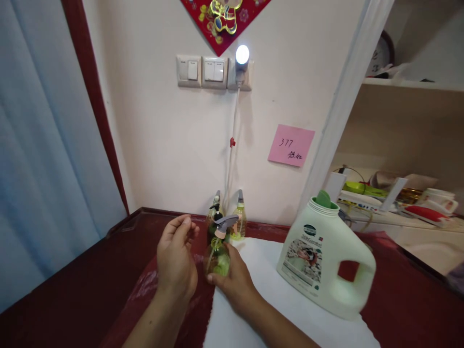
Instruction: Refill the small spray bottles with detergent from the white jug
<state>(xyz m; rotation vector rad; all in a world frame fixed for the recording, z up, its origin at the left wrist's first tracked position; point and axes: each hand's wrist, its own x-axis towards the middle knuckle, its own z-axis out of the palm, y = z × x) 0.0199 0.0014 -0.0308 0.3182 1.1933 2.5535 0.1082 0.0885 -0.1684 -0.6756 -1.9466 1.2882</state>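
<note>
My right hand (237,282) is wrapped round the lower body of a clear yellow-green spray bottle (218,256). The bottle has a grey head and a pinkish collar, and it stands upright or nearly so. Just left of it, my left hand (177,256) is raised with its fingers loosely curled in and the thumb against them. No object shows in that hand, and it is apart from the bottle. Close behind, against the wall, stand a dark-topped pump bottle (217,212) and another spray bottle (239,223) with yellow liquid. The held bottle partly hides them.
A large pale green detergent jug (331,270), with a green piece in its mouth, stands on a white sheet (264,309) over the dark red tabletop (72,299). A white cord (235,116) hangs from the wall socket. Shelves (409,84) hold assorted items at right; a blue curtain (43,145) hangs left.
</note>
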